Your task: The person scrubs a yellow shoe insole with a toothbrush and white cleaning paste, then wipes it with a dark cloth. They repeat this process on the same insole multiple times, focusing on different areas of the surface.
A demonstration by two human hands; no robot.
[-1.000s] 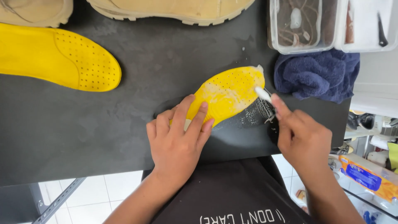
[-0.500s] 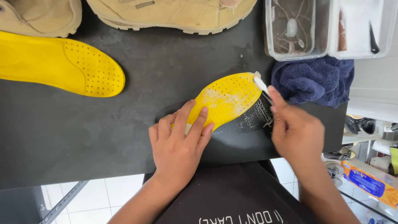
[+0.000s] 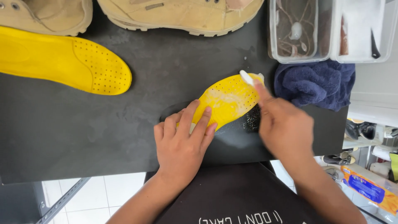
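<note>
Yellow insole [image 3: 226,101] on black table [image 3: 83,137], heel pinned flat under my spread left hand [image 3: 182,145]; right hand [image 3: 284,126], closed round white brush [image 3: 246,77], has scrubbed up to the toe, foam now across the forepart

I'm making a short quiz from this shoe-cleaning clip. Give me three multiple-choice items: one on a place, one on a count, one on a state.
1. Where is the blue towel?
A. right of the soapy insole
B. under the boots
C. on the floor

2. How many yellow insoles lie on the black table?
A. one
B. two
C. four

3. What is the left hand doing?
A. pressing the insole down
B. lifting a boot
C. hanging free

Answers: 1 A, it lies beside the toe end; 2 B, the second insole lies far left; 3 A, fingers lie flat on it.
</note>
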